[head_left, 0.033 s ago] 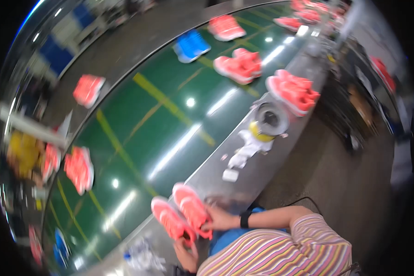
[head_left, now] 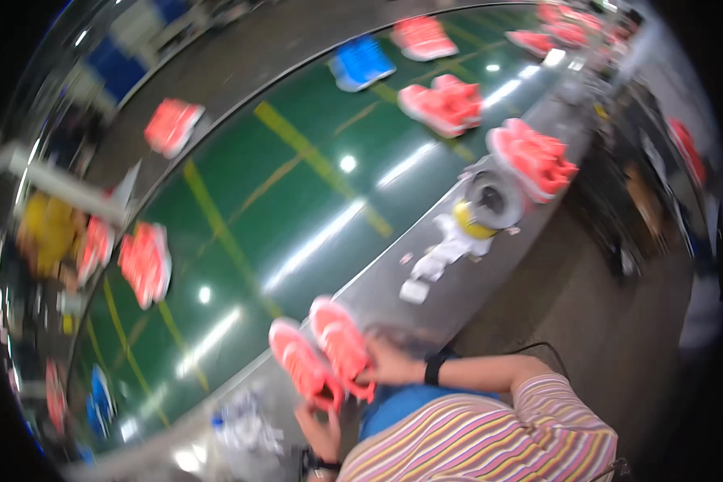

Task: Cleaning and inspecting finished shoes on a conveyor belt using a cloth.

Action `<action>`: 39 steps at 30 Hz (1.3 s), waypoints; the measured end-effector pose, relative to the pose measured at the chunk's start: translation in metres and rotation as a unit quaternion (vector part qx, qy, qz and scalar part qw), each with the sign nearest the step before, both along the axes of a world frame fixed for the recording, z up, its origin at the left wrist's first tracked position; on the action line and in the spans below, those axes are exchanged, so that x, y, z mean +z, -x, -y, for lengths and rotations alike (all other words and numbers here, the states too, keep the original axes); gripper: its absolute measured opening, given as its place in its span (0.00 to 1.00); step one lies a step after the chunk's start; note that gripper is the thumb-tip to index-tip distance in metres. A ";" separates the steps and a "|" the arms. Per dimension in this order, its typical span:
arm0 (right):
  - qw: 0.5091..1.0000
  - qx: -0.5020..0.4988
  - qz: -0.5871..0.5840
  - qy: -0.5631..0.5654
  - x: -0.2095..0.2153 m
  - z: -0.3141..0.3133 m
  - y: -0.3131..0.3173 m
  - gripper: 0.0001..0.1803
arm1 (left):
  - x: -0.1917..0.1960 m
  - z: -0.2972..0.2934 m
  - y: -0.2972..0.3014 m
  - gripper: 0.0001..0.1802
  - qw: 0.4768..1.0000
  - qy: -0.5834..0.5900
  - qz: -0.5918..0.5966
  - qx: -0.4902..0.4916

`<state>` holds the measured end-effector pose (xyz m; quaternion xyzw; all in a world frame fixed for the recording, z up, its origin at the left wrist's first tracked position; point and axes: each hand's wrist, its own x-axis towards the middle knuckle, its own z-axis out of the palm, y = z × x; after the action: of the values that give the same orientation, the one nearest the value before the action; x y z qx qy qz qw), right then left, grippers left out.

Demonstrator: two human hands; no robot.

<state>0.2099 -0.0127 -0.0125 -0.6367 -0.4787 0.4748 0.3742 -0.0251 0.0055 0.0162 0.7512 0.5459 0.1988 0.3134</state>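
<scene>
while near-parallel in long axis, coral sneakers [head_left: 301,359] toes-first toward green belt [head_left: 297,210]

Coral shoes [head_left: 342,344] ahead — free green belt [head_left: 289,217] beyond

Blue shoes [head_left: 362,63] on green belt [head_left: 305,221]; 1 grey-and-yellow roll [head_left: 496,210] beside white strip [head_left: 440,259].
</scene>
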 end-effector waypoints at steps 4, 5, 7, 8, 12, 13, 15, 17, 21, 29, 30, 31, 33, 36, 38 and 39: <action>0.999 -0.045 -0.023 -0.019 -0.054 -0.008 0.003 0.43 | -0.035 -0.025 0.003 0.38 0.928 0.229 0.231 0.180; 0.998 -0.063 0.017 0.012 -0.082 -0.002 0.008 0.47 | -0.062 -0.031 0.004 0.36 0.922 0.240 0.262 0.154; 0.996 -0.068 -0.038 0.038 -0.090 -0.002 0.009 0.45 | -0.071 -0.043 -0.016 0.29 0.919 0.229 0.301 0.110; 0.997 -0.054 -0.038 0.040 -0.077 -0.005 0.011 0.45 | -0.074 -0.042 -0.014 0.29 0.917 0.226 0.303 0.123; 0.946 -0.099 -0.297 0.082 -0.025 0.002 -0.001 0.28 | -0.074 -0.035 -0.004 0.20 0.824 0.334 0.417 0.188; 0.913 -0.105 -0.383 0.097 -0.026 0.009 -0.011 0.24 | -0.069 -0.031 -0.001 0.18 0.764 0.390 0.472 0.205; 0.905 -0.111 -0.397 0.100 -0.035 0.020 -0.019 0.20 | -0.060 -0.025 0.000 0.17 0.751 0.387 0.508 0.169; 0.857 -0.133 -0.478 0.136 -0.028 0.024 -0.022 0.19 | -0.049 -0.023 0.000 0.18 0.682 0.461 0.534 0.193; 0.850 -0.130 -0.490 0.142 -0.034 0.032 -0.027 0.18 | -0.040 -0.023 -0.002 0.20 0.646 0.498 0.553 0.171; 0.860 -0.117 -0.482 0.119 -0.023 0.036 -0.032 0.24 | -0.053 -0.016 0.002 0.22 0.624 0.494 0.592 0.122; 0.860 -0.117 -0.482 0.121 -0.023 0.038 -0.032 0.24 | -0.055 -0.014 0.003 0.23 0.624 0.496 0.590 0.125; 0.869 -0.109 -0.469 0.112 -0.025 0.038 -0.033 0.24 | -0.055 -0.014 0.003 0.23 0.624 0.496 0.590 0.125; 0.878 -0.102 -0.456 0.105 -0.028 0.041 -0.034 0.24 | -0.056 -0.013 0.002 0.22 0.638 0.496 0.575 0.129; 0.864 -0.112 -0.474 0.123 -0.034 0.041 -0.036 0.24 | -0.045 -0.015 -0.002 0.22 0.637 0.502 0.571 0.127; 0.860 -0.114 -0.480 0.129 -0.034 0.041 -0.037 0.24 | -0.041 -0.016 -0.004 0.22 0.636 0.504 0.570 0.130; 0.860 -0.117 -0.480 0.130 -0.034 0.040 -0.038 0.24 | -0.040 -0.016 -0.004 0.21 0.635 0.506 0.569 0.133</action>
<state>0.2478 -0.0531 -0.0467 -0.4241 -0.0959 0.7324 0.5240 -0.0208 0.0216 -0.0240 0.1328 0.3686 0.3192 0.8629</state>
